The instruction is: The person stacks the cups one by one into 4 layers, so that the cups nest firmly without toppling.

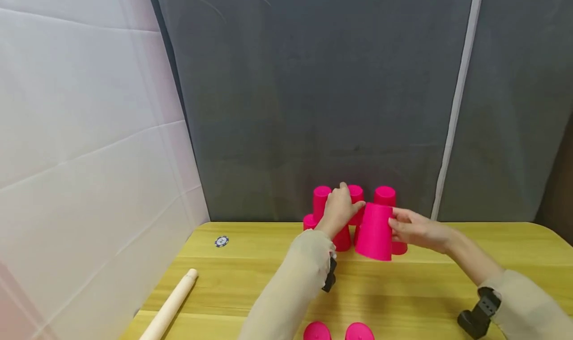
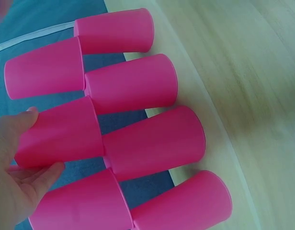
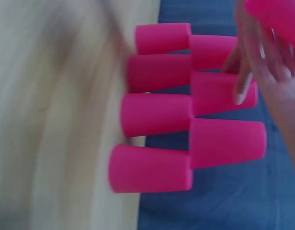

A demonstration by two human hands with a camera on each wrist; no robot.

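**Pink cup in my right grip, level with the second tier**

My right hand (image 1: 414, 229) grasps one upturned pink cup (image 1: 375, 230), fingers wrapped round its right side, mouth down and long axis upright. It hangs in front of the cup pyramid (image 1: 353, 215) at the far edge of the worktop (image 1: 250, 280), just right of the middle, seemingly off the surface, though I cannot tell for sure.

My left hand (image 1: 338, 208) is nearer the stack. Its grip closes on the middle cup of the second tier (image 2: 61, 132), thumb on one side and fingers on the other. That cup lies just left of and beyond the one I carry.

Four cups form the bottom row and three sit on it. Two more pink cups (image 1: 337, 331) stand at the near edge, and a wooden rolling pin (image 1: 172, 302) and a poker chip (image 1: 221, 241) lie well to the left.
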